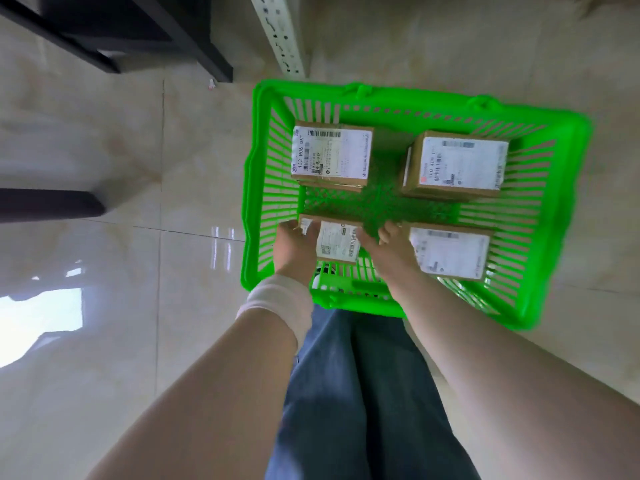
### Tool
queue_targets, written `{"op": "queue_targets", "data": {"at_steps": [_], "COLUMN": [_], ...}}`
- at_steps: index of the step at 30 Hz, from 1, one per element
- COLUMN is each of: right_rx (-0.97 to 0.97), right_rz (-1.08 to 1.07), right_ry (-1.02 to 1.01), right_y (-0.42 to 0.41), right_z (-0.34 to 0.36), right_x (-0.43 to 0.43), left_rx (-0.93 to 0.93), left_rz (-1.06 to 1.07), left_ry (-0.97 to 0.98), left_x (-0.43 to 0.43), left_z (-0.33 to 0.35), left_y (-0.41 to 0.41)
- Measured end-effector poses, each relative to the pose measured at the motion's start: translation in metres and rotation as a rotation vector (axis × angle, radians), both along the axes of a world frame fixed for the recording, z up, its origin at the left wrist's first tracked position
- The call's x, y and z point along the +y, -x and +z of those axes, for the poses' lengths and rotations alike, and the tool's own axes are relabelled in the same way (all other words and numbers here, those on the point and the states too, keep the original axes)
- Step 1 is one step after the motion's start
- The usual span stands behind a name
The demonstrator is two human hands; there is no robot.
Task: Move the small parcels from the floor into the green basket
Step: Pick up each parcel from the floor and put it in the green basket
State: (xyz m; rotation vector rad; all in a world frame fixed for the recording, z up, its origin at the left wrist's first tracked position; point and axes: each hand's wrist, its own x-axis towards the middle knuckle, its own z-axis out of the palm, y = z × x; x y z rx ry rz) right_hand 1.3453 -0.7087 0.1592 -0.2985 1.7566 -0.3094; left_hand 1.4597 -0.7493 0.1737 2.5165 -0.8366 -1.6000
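Note:
The green basket (pixel 561 216) stands on the tiled floor in front of my legs. Several small brown cardboard parcels with white labels lie inside it: one at the far left (pixel 332 155), one at the far right (pixel 457 166), one at the near right (pixel 450 252). A further parcel (pixel 337 242) sits at the near left, gripped on its left side by my left hand (pixel 294 249) and on its right side by my right hand (pixel 389 249). Both hands reach inside the basket, and a white band wraps my left wrist.
A white perforated metal post (pixel 277 32) stands just beyond the basket's far rim. Dark furniture legs (pixel 138 36) stand at the upper left and a dark bar (pixel 48 204) at the left edge. Glossy beige floor tiles (pixel 121 271) spread to the left.

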Motion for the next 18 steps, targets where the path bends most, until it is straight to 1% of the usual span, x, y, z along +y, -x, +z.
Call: {"op": "queue_targets", "data": {"at_steps": [2,6,10,13,15,18], "right_rx": [-0.030,-0.036,-0.016,-0.005,-0.020,-0.029], "right_rz": [-0.092,-0.152,-0.308,-0.467,-0.586,-0.710], "right_ry": [0.038,0.150,0.257,0.310,0.358,0.414], "right_y": [0.007,0.021,0.030,0.029,0.029,0.037], "right_z": [0.067,0.205,0.314,0.366,0.393,0.429], "right_x": [0.003,0.018,0.036,0.057,0.076,0.109], "left_rx": [0.056,0.114,0.201,0.254,0.307,0.366], "left_rz": [0.042,0.000,0.005,-0.007,-0.020,-0.064], "left_ry": [0.047,0.109,0.200,0.203,0.191,0.183], "left_x": [0.004,0.018,0.037,0.061,0.080,0.111], "left_z": [0.065,0.197,0.306,0.349,0.368,0.392], "left_y": [0.012,0.031,0.050,0.062,0.071,0.088]}}
